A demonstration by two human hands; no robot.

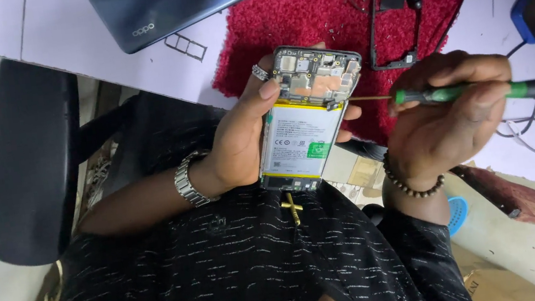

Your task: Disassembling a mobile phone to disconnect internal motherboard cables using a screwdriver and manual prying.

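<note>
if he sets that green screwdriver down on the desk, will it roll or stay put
The green screwdriver looks round and slim, so it would probably roll on the flat desk. On the red mat the pile would likely hold it. It seems light: the right hand steers it with fingertips.

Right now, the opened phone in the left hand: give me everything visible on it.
The opened phone has its back cover off. A white battery with yellow edges and a green sticker fills the middle. Above it sits an exposed board with metal shields and camera parts, below it a small dark board. The frame looks dark. It is held upright over the lap by the left hand, thumb on the upper board, fingertips showing at the far edge. The tip of the green-handled screwdriver, held by the right hand, meets its right edge near the battery's top.
</note>
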